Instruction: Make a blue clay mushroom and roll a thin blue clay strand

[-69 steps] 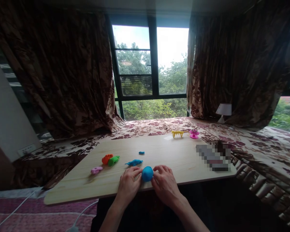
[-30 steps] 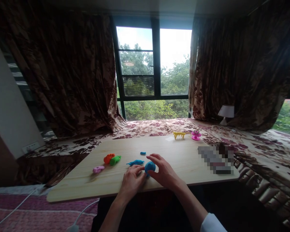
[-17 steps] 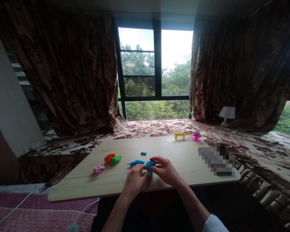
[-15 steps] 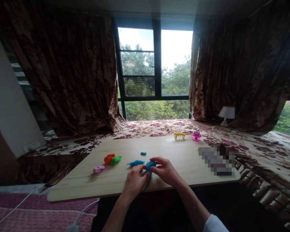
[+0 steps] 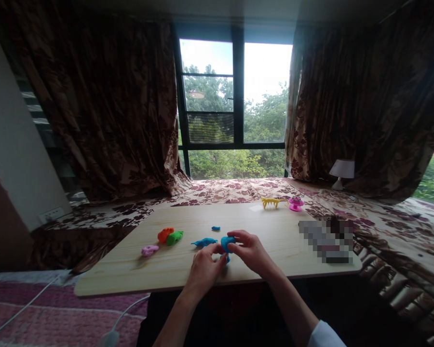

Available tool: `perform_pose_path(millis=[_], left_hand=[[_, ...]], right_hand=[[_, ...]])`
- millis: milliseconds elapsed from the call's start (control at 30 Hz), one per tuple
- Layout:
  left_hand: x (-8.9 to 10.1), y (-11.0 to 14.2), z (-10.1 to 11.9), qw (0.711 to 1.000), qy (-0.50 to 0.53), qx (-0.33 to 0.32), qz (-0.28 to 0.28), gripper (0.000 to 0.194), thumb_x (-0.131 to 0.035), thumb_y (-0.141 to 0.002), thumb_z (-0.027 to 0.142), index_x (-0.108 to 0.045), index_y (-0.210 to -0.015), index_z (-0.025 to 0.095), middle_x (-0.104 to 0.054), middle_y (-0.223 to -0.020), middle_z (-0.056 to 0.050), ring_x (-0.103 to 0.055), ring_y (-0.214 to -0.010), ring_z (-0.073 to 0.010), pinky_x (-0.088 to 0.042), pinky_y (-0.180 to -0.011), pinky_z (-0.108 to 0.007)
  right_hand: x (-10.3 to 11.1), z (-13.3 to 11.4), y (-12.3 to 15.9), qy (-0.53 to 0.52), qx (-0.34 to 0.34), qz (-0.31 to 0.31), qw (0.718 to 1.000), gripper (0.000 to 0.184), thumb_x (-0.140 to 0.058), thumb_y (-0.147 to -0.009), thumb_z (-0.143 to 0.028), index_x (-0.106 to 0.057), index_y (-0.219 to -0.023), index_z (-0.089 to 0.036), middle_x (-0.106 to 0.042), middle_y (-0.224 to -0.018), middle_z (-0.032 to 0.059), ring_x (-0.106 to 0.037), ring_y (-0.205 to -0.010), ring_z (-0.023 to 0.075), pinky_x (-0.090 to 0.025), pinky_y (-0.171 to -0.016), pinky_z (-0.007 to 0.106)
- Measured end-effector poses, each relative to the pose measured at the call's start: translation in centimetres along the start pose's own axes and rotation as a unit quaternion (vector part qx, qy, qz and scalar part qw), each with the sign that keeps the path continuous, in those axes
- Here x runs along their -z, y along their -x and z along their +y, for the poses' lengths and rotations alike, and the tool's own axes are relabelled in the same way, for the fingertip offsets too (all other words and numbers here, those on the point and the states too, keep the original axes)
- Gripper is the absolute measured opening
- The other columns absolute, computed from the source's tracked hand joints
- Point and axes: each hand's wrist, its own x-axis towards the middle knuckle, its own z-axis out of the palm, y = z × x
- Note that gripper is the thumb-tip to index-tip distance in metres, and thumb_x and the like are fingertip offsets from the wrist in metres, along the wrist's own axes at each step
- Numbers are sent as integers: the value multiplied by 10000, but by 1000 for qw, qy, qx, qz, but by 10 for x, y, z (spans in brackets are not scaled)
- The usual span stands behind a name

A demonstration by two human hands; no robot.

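Note:
Both of my hands pinch a blue lump of clay (image 5: 225, 242) just above the near edge of a pale wooden board (image 5: 275, 231). My left hand (image 5: 204, 268) grips it from the left with curled fingers. My right hand (image 5: 249, 252) closes on it from the right, thumb and fingers on top. A longer blue clay piece (image 5: 203, 242) lies just left of the hands, and a small blue bit (image 5: 216, 228) sits behind it.
Orange (image 5: 165, 234), green (image 5: 174, 237) and pink (image 5: 149, 250) clay pieces lie at the board's left. A yellow comb-like tool (image 5: 272, 202) and a pink mould (image 5: 295, 203) stand at the far right. A white lamp (image 5: 342, 172) stands by the curtains. White cables (image 5: 25, 307) run below left.
The round blue ball that rested on the board between my hands has been lifted slightly and squeezed smaller. Both hands have moved forward and closed on it. The view shifted a little.

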Motion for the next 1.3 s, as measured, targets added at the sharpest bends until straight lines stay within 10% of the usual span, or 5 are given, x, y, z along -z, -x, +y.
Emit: perform_pose_path(millis=[433,900,1067,1300], left_hand=[[2,2,-2,999,-9,36,14,125,-581,-709,294,-683,-765,245,-697,-786,-16,-622,-813,-228,-424,-817,-374],[1,4,-4,990,131,40,-33,248,-541,-795,351,-671,-923,183,-731,-881,-48,-668,-850,-208,-497,-804,-322],[-6,5,-7,996,85,1,-29,179,-586,-764,303,-710,-873,235,-690,-903,-33,-609,-950,-229,-434,-892,-360],[1,11,-24,999,51,-4,-10,272,-560,-788,295,-680,-1024,235,-652,-1052,-62,-541,-1076,-236,-363,-987,-397]], right_hand=[[12,-2,-2,1,-46,12,999,424,-565,-808,-404,-618,-1137,-142,-710,-987,103,-659,-896,229,-530,-753,350],[35,11,4,266,23,19,964,388,-642,-730,-196,-638,-1117,-216,-598,-1188,107,-491,-1149,283,-320,-1005,446],[21,1,11,247,39,-69,966,242,-635,-759,-243,-690,-995,-236,-672,-957,31,-646,-794,157,-504,-727,254],[10,24,4,230,31,-79,969,338,-600,-747,-149,-650,-1076,-210,-703,-785,12,-651,-707,157,-515,-685,271]])
